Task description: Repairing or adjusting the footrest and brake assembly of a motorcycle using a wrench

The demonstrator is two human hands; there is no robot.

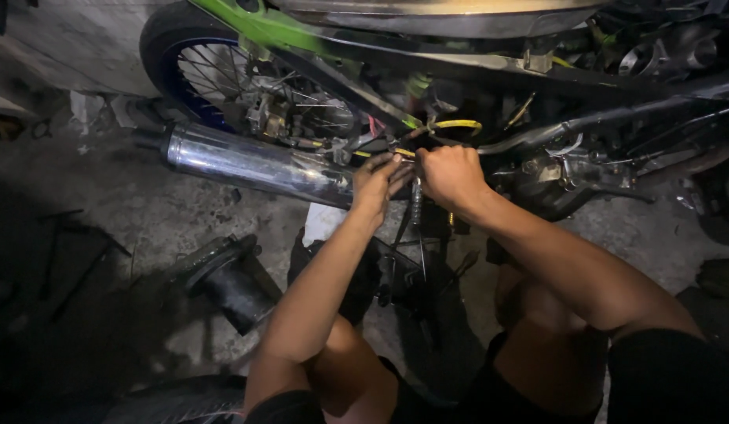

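Both hands at the motorcycle's mid-frame: left hand (378, 182) curled, fingertips pinched on a yellow cable (457, 124); right hand (451, 177) fisted beside it, touching, contents not discernible. Cable looped just above the grip, running in between the knuckles. Spring (416, 202) hanging directly below the grip.

For clean work: pull in line with the cable, avoid kinking, brace wrists against the frame.

Count: one muffler (254, 163) left of the grip, one spoked wheel (223, 74) beyond it, one black cylinder (231, 283) on the floor below-left.
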